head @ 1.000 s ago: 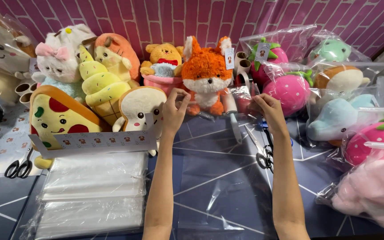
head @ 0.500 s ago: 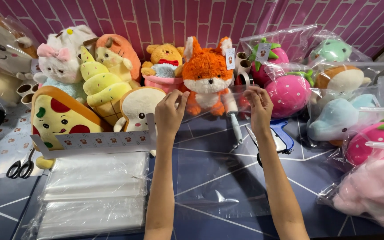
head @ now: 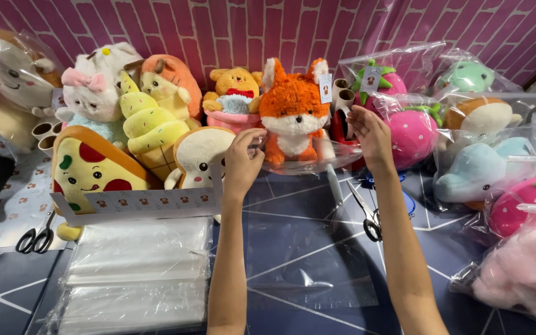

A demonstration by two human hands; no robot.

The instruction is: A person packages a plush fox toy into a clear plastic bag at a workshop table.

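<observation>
An orange fox plush (head: 293, 111) sits upright against the pink brick wall. A clear plastic bag (head: 308, 260) lies flat on the dark table in front of it, its far edge raised at the fox's feet. My left hand (head: 243, 158) pinches that raised edge left of the fox. My right hand (head: 370, 133) holds the edge on the fox's right. Whether the fox's feet are inside the bag's mouth I cannot tell.
A stack of clear bags (head: 138, 273) lies at the front left, behind it a patterned cardboard strip (head: 138, 201). Scissors (head: 367, 217) lie by my right arm, another pair (head: 35, 239) far left. Loose plush toys (head: 150, 127) crowd the left; bagged ones (head: 414, 133) fill the right.
Both hands have drawn closer together and risen toward the fox, lifting the bag's far edge off the table. My right hand came in from the right.
</observation>
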